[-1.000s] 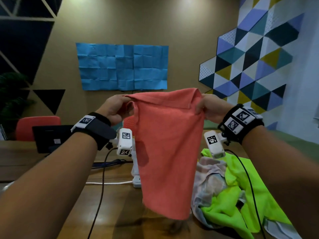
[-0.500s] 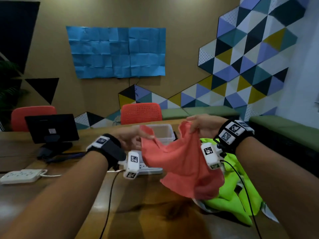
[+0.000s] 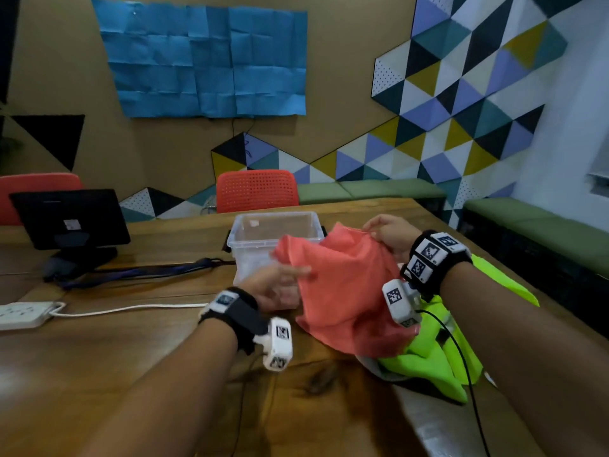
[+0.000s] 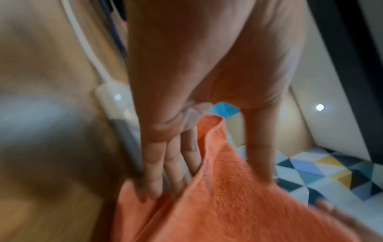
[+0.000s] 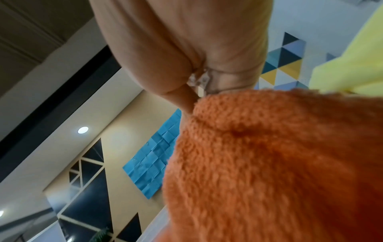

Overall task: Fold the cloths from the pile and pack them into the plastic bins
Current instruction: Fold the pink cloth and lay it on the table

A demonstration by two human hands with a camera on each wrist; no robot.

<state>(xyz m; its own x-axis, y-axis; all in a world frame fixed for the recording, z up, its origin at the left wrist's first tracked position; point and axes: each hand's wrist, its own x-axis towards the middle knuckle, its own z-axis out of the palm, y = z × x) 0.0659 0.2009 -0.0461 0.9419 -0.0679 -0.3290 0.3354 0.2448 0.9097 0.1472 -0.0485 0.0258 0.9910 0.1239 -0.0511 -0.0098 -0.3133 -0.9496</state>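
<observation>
Left hand [image 3: 278, 285]: nearer to you, thumb and straight fingers pinching the coral cloth [image 3: 349, 291].
Coral cloth: lifted over the table [image 3: 131, 357], held edge running 8 to 2 o'clock.
Right hand [image 3: 385, 232]: pinching the far corner.
Clear bin [image 3: 253, 246]: 12 o'clock, just beyond.
Writing: none readable.

Behind the left hand [image 3: 275, 286] and right hand [image 3: 389, 234] sat black straps [image 3: 245, 313] with white marker tags [image 3: 428, 253] and white camera blocks [image 3: 278, 344], one trailing a black cable [image 3: 469, 384].
</observation>
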